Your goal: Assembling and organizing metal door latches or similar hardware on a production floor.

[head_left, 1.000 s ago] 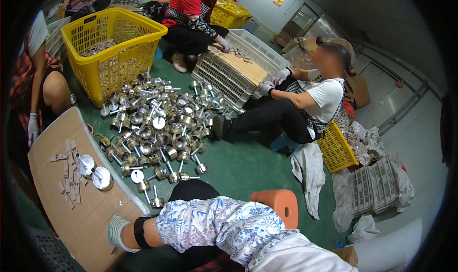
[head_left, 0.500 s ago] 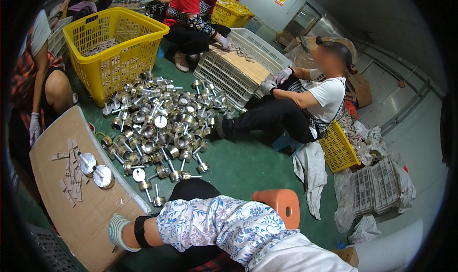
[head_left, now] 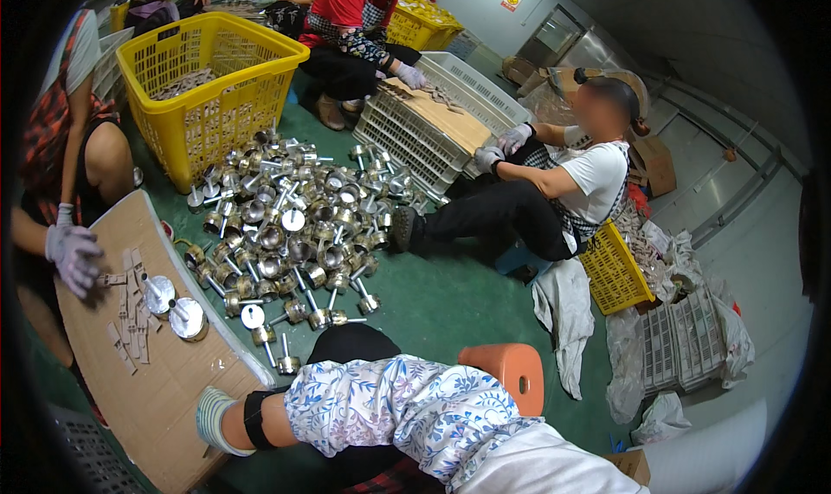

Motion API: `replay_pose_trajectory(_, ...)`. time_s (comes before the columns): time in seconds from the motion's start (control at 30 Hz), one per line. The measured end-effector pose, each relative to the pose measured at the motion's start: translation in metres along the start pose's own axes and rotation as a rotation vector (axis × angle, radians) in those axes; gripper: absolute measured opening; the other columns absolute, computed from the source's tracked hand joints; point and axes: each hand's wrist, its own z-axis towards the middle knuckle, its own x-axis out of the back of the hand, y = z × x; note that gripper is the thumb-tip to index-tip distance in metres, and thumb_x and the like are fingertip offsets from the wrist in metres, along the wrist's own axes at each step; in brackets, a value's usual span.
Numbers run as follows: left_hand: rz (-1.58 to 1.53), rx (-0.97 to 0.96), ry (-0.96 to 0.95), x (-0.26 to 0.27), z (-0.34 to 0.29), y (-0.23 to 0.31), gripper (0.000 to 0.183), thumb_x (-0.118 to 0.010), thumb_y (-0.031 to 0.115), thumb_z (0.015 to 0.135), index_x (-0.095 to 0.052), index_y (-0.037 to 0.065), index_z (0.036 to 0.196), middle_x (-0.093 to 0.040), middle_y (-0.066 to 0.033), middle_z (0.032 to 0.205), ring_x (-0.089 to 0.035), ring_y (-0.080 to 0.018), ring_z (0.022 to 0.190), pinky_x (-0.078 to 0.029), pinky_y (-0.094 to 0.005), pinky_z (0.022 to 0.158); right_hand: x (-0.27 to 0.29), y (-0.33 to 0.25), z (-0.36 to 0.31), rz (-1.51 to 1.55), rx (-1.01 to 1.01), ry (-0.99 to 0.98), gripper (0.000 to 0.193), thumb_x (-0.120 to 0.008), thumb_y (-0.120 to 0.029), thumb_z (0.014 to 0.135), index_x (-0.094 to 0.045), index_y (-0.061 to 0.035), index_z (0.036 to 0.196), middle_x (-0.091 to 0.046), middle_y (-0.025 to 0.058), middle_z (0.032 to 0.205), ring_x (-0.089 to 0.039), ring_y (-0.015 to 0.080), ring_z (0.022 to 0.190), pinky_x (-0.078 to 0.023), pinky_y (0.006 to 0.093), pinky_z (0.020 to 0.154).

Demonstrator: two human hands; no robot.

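My right arm enters from the lower right in a white-and-blue floral sleeve, with a black band near the wrist. My right hand (head_left: 221,421) shows only as a striped glove cuff over the edge of a sheet of cardboard (head_left: 195,399); its fingers are hidden. My left hand is out of view. On the cardboard stand two silver disc-topped metal cups with upright rods (head_left: 188,321). Beside them lie several flat beige strips (head_left: 134,321). A co-worker's gloved hand (head_left: 74,256), slightly blurred, hovers over or touches the cardboard's left side, fingers apart.
A heap of metal cups with rods (head_left: 294,234) covers the green floor. Behind it stands a yellow crate (head_left: 208,104) with beige pieces inside. An orange stool (head_left: 511,373) sits right of my sleeve. Co-workers sit at the left, back and right, around white crates (head_left: 407,143).
The left co-worker's gloved hand, along with a forearm, has come in over the cardboard near the beige strips. My right arm stays put.
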Motion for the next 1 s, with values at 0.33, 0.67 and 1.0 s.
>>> replay_pose_trajectory(0.33, -0.002, -0.001, -0.014, -0.003, -0.002, -0.002, 0.033, -0.041, 0.026, 0.093, -0.061, 0.002, 0.106, -0.064, -0.0138, 0.103, -0.061, -0.0248, 0.094, -0.047, -0.0343, 0.085, -0.009, 0.001, 0.005, 0.023, 0.014, 0.039, 0.027, -0.07, -0.02, 0.069, -0.074, -0.0087, 0.094, -0.071, 0.0105, 0.092, -0.067, 0.0295, 0.086, -0.051, 0.0439, 0.065)
replay_pose_trajectory(0.67, -0.014, 0.005, -0.032, -0.005, -0.005, -0.006, 0.033, -0.042, 0.026, 0.093, -0.061, 0.002, 0.107, -0.064, -0.0135, 0.103, -0.061, -0.024, 0.095, -0.047, -0.0334, 0.085, 0.011, 0.001, -0.009, 0.01, 0.047, 0.033, 0.022, -0.069, -0.02, 0.071, -0.074, -0.0091, 0.09, -0.071, 0.0104, 0.09, -0.068, 0.0282, 0.085, -0.05, 0.0429, 0.064)
replay_pose_trajectory(1.0, -0.026, 0.009, -0.052, -0.008, -0.008, -0.009, 0.033, -0.042, 0.025, 0.092, -0.061, 0.002, 0.108, -0.064, -0.0133, 0.104, -0.061, -0.0233, 0.096, -0.046, -0.0326, 0.086, 0.013, 0.013, 0.003, 0.039, -0.259, 0.272, 0.027, -0.062, -0.018, 0.08, -0.065, -0.0086, 0.105, -0.066, 0.0097, 0.101, -0.066, 0.0259, 0.087, -0.049, 0.0389, 0.065)
